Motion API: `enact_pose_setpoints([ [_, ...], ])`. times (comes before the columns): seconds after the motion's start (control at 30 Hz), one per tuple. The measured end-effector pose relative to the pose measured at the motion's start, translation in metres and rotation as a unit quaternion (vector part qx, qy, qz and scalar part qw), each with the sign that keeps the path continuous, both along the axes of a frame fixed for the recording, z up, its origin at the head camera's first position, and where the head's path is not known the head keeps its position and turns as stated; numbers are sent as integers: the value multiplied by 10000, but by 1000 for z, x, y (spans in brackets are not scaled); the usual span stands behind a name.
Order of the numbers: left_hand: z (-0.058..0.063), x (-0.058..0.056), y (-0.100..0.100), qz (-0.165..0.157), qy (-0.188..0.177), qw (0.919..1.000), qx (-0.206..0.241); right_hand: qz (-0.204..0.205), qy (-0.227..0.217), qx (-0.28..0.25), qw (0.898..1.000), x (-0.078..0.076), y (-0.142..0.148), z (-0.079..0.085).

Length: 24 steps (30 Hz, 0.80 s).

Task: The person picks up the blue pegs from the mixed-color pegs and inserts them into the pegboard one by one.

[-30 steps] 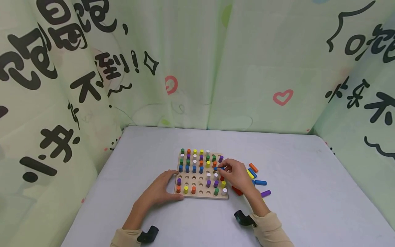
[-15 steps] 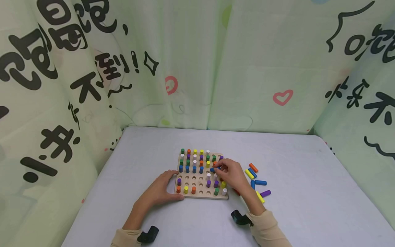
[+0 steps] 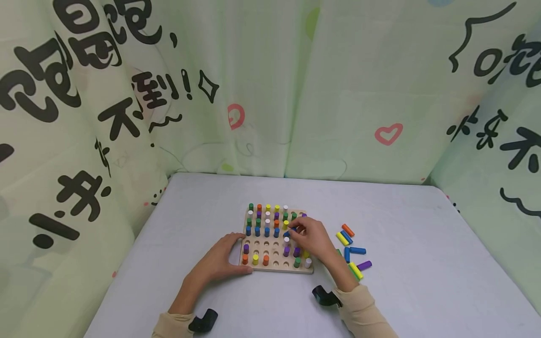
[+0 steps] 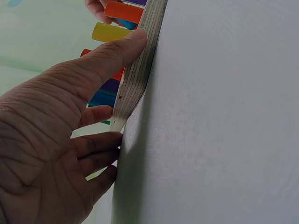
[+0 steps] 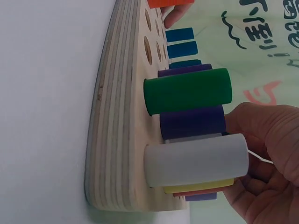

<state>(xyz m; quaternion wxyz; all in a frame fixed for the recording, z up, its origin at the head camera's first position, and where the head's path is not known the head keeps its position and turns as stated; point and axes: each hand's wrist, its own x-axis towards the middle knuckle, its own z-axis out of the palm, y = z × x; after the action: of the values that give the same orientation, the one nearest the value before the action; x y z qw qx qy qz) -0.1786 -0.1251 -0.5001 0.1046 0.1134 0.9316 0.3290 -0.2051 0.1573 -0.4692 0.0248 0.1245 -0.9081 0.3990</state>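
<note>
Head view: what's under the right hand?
The right hand covers part of the pegboard. A blue peg shows at the fingertips, a yellow peg partly below the hand; anything directly beneath is hidden.

Your smooth white table point(image 3: 422, 281) fills the lower middle of the frame. On it, just below centre, you have a pale wooden rectangular pegboard point(image 3: 271, 249), lying flat. To its right, painted cylinders lie on their sides: an orange peg point(image 3: 348, 230), a yellow peg point(image 3: 343, 239) beside a blue peg point(image 3: 347, 237), two more blue pegs point(image 3: 358, 251) below, then, lowest, a purple peg point(image 3: 364, 265) near another yellow peg point(image 3: 356, 271).
</note>
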Motion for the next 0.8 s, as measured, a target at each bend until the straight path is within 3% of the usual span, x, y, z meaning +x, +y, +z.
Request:
enact_pose_setpoints([
  [0.8, 0, 0, 1, 9, -6, 10000, -9, -45, 29, 49, 10000, 3, -9, 3],
])
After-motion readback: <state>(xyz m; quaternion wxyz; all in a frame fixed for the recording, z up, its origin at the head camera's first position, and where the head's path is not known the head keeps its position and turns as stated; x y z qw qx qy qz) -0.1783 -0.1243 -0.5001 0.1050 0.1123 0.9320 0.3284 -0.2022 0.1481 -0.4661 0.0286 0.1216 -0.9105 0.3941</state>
